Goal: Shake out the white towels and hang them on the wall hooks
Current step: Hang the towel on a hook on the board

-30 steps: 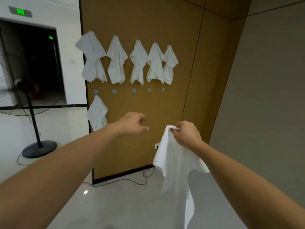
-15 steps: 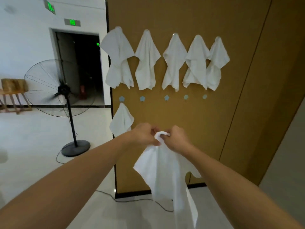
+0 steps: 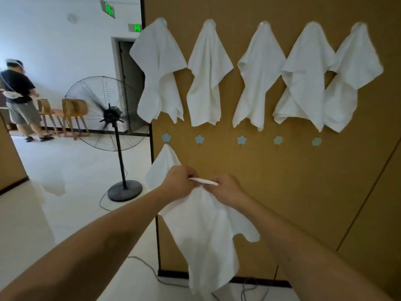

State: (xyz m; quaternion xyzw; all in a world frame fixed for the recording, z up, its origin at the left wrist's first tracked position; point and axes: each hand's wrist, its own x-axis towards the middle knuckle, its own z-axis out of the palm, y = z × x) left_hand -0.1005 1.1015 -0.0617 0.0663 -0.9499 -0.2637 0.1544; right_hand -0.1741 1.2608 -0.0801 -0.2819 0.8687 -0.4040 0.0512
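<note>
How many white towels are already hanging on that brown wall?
6. Five hang in the top row. One hangs lower left, partly behind the left hand. A seventh towel is still held.

Brown wall panel (image 3: 271, 192) bearing an upper row of five hung white towels (image 3: 209, 79), below it a row of pale blue flower-shaped hooks (image 3: 242, 140), the leftmost hook (image 3: 166, 137) carrying a sixth towel (image 3: 161, 168), the other four bare.
</note>
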